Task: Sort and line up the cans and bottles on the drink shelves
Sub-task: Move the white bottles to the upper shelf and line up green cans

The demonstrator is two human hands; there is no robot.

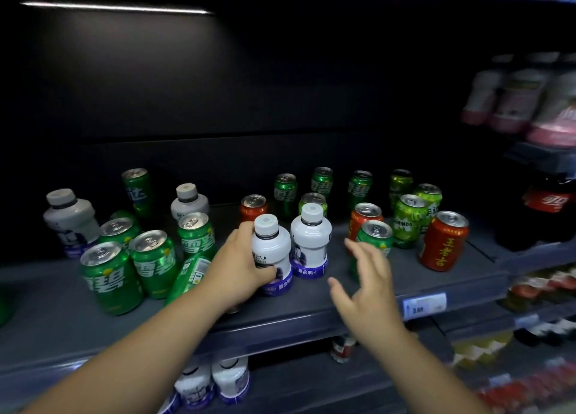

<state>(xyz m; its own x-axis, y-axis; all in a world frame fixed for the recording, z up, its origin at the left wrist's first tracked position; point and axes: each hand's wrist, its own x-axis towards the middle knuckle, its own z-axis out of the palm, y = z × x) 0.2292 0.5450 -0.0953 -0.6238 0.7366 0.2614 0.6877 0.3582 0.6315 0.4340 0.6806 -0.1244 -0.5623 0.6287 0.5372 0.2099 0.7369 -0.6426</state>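
1. Grey drink shelf in a dark shop chiller with a black back wall. A price tag sits on its front edge.
2. Left hand grips the near white bottle, with the fingers curled round its left side and the thumb across the label. The bottle stands upright at front centre.
3. Second white bottle stands upright just beside it on the right. I cannot tell whether they touch.
4. Right hand hovers with fingers spread and holds nothing. It is in front of a green can.
5. Unsorted stock:
   - Two more white bottles, far-left bottle and rear bottle, stand well apart among the left green cans.
   - One tipped can leans between the uprights.
   - Red cans are mixed with green ones on the right, a Mirinda can among them.
6. Judgement: the task is early. Only the central bottle pair looks grouped. Still to do:
   - gather the other bottles;
   - right the tipped can;
   - separate red from green;
   - form rows.
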